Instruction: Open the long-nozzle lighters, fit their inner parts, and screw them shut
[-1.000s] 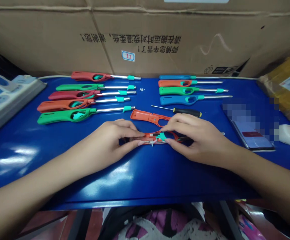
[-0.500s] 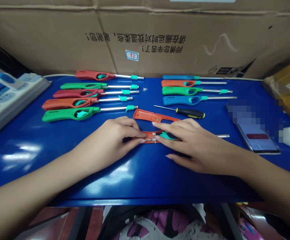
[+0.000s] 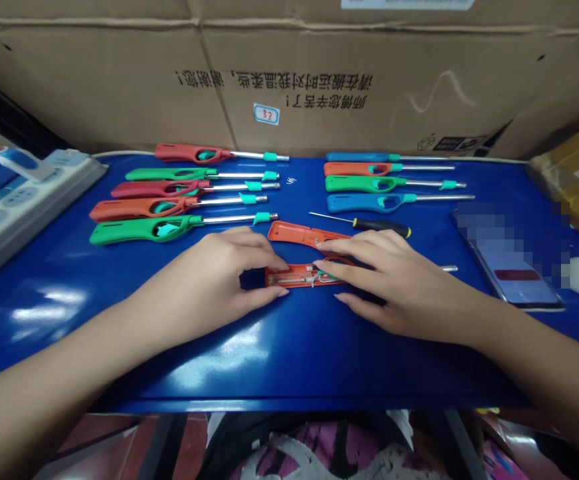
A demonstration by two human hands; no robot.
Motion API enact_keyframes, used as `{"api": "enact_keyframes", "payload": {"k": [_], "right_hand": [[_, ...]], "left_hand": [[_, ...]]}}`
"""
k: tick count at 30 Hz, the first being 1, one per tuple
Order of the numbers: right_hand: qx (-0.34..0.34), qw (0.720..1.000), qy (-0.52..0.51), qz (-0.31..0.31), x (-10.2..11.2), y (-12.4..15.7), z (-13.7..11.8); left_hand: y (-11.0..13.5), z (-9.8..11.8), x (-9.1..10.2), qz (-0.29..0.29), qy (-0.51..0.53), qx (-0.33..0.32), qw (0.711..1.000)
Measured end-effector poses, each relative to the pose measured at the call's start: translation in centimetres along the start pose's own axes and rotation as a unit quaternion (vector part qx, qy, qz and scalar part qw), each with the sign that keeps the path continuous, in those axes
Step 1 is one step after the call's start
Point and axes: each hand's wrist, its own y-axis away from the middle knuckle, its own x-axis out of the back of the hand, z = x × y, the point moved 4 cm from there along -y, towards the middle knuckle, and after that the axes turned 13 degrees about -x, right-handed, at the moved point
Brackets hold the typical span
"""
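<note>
Two hands, left (image 3: 209, 273) and right (image 3: 394, 280), pinch the orange lighter casing (image 3: 294, 276) between them.

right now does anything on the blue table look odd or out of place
One orange utility lighter is apart: an empty shell half lies beside the open half, insides showing, under the left hand and right hand. The other lighters look whole. A loose metal tube lies right of the right hand.

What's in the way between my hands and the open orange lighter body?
Nothing visible: the fingertips of your left hand and right hand are already on the open orange lighter body.
</note>
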Motion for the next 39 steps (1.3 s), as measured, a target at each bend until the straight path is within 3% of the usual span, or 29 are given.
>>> {"api": "enact_keyframes", "payload": {"k": [6,14,25,32,39], "right_hand": [[-0.028,0.999,0.007,0.021,0.0,-0.3,0.6],[-0.028,0.999,-0.008,0.019,-0.3,-0.4,0.8],[-0.056,0.995,-0.077,0.005,-0.4,-0.5,1.1],[-0.063,0.994,-0.087,-0.004,-0.3,-0.5,1.2],[-0.057,0.995,-0.084,-0.002,-0.4,-0.4,1.4]], "left_hand": [[0.2,-0.5,0.1,-0.012,-0.008,0.043,0.999],[0.3,-2.2,-0.7,0.000,0.130,0.145,0.981],[0.1,-2.7,-1.6,0.010,0.183,0.148,0.972],[-0.2,-3.2,-0.8,-0.048,0.232,0.110,0.965],[-0.3,-3.4,-1.0,-0.042,0.227,0.095,0.968]]}}
